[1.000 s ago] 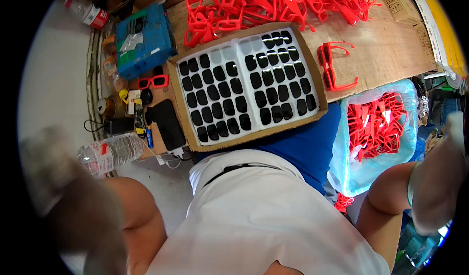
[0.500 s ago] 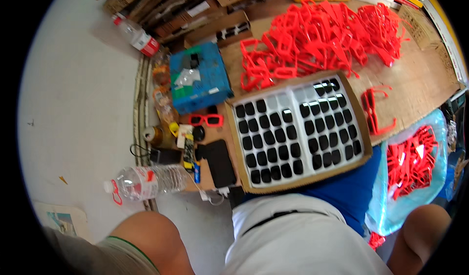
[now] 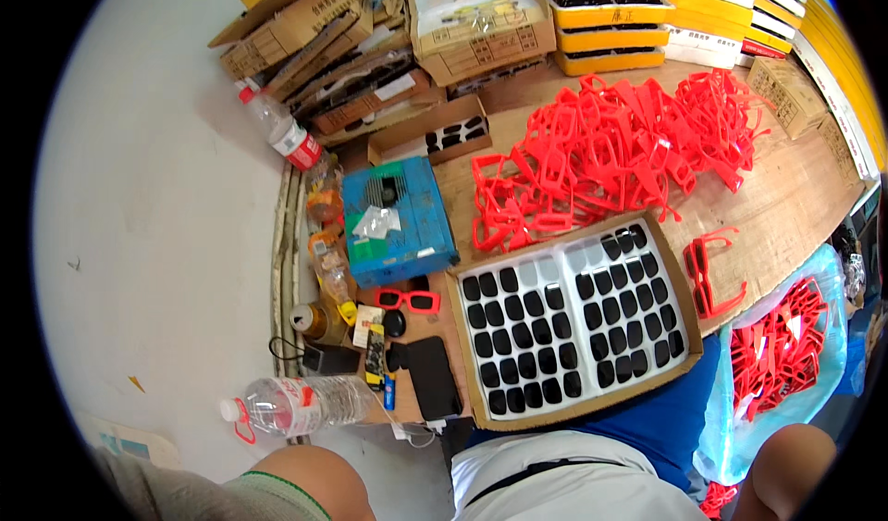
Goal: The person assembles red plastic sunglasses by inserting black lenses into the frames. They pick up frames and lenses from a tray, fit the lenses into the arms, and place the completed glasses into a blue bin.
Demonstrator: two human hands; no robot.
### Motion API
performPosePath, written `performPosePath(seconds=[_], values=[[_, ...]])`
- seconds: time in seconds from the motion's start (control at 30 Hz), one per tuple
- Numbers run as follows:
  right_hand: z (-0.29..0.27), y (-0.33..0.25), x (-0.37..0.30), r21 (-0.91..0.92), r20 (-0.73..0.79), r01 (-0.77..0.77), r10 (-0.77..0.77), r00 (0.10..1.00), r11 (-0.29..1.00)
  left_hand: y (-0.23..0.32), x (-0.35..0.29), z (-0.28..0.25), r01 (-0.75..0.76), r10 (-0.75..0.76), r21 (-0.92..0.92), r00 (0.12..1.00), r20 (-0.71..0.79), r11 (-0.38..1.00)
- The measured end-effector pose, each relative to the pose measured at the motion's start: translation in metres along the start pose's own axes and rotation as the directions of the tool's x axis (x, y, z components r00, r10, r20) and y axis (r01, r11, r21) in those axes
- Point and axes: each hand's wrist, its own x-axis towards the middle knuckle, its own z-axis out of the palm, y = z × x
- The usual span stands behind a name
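Neither of my hands is in view. Only bare parts of my bent left arm (image 3: 314, 482) and right arm (image 3: 794, 461) show at the lower edge. In front of my body, a shallow cardboard tray (image 3: 581, 336) with a white divided insert holds rows of dark sunglass lenses (image 3: 522, 334). A few pale, clear-looking pieces lie in its far row. Beyond the tray, red eyeglass frames (image 3: 610, 146) are heaped on the wooden table. One pair of red sunglasses (image 3: 700, 276) rests right of the tray, and another red pair (image 3: 407, 300) lies to its left.
A clear bag (image 3: 823, 354) of red frames hangs at the right. Left are a blue box (image 3: 398, 234), a black phone (image 3: 433, 378) and a large water bottle (image 3: 296, 406). Cardboard boxes (image 3: 486, 35) and yellow trays (image 3: 610, 40) stack up at the back.
The whole view has tilted upward, so the table's things sit lower and more of the back stacks shows. No thing has visibly been moved.
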Motion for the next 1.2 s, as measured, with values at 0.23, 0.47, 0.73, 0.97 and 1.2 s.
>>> performPosePath(seconds=[0.23,0.47,0.73,0.97,1.2], values=[[-0.011,-0.012,0.004,0.013,0.002,-0.022,0.022,1.0,1.0,0.004,0.012,-0.008,0.016,-0.016,-0.009,1.0,0.002,1.0],[-0.013,-0.014,0.0,0.012,-0.011,-0.024,0.025,1.0,1.0,0.023,0.012,-0.011,0.014,-0.014,0.007,1.0,-0.006,1.0],[-0.008,-0.012,0.005,-0.01,-0.017,0.002,-0.002,1.0,1.0,0.02,0.01,-0.017,0.006,-0.006,0.02,1.0,-0.029,1.0],[-0.009,-0.012,0.013,0.013,0.001,0.016,-0.016,1.0,1.0,0.02,0.015,-0.025,0.014,-0.012,0.04,0.999,-0.034,0.999],[-0.018,-0.012,0.004,0.004,-0.003,0.006,-0.006,1.0,1.0,0.018,0.017,-0.014,0.01,-0.009,0.031,0.999,-0.032,0.999]])
